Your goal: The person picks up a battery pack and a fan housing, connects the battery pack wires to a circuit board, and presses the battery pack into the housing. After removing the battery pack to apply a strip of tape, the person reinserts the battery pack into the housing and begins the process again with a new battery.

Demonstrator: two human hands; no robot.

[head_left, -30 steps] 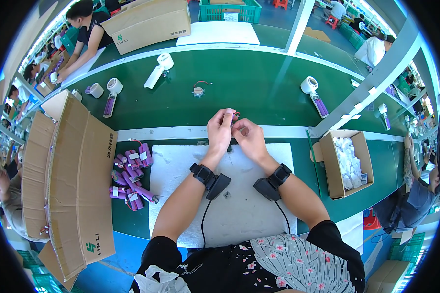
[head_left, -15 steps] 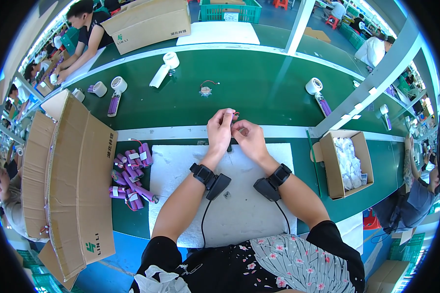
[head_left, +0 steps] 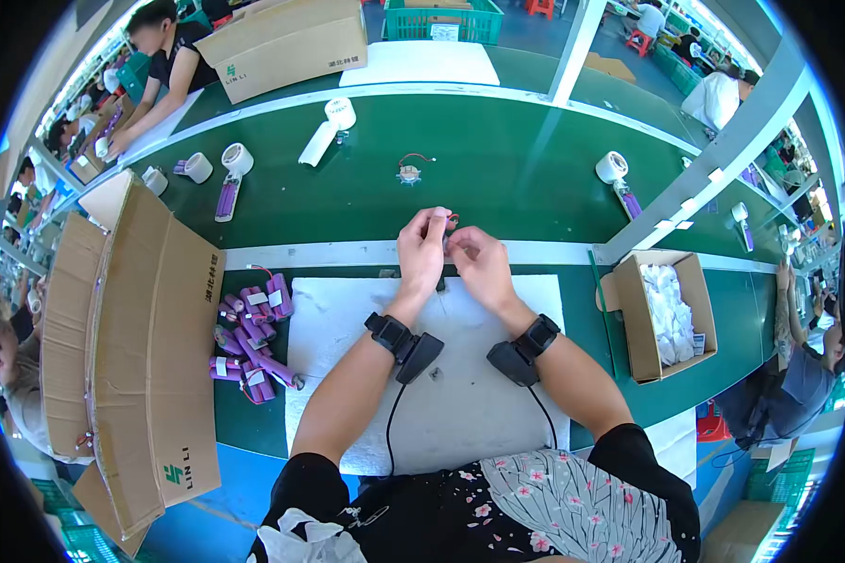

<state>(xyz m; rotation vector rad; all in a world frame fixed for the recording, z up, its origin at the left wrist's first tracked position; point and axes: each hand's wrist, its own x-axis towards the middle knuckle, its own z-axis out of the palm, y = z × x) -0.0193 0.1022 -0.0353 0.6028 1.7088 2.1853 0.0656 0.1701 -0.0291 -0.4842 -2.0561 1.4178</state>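
Note:
My left hand (head_left: 421, 251) is closed around a purple battery pack (head_left: 450, 224) with a red wire at its far end; fingers and thumb hide most of it. Close beside it, my right hand (head_left: 480, 260) has its fingertips pinched together at the near end of the pack; what they grip is hidden. Both hands are raised above the rail at the far edge of a white mat (head_left: 441, 375). Left of the mat lies a pile of purple battery packs (head_left: 252, 328) with white labels and red wires.
A tall cardboard box (head_left: 150, 347) stands at the left. To the right, a small carton (head_left: 699, 366) holds white pieces. Beyond the rail, a green conveyor belt (head_left: 507, 178) carries white rolls with battery packs (head_left: 227, 195) and a small wired part (head_left: 409, 174). A slanted post (head_left: 695, 178) rises at the right.
The things on the belt have shifted slightly to the right. My hands stay almost in place, the right fingers moving only a little. At the far left, a co-worker's arms have moved.

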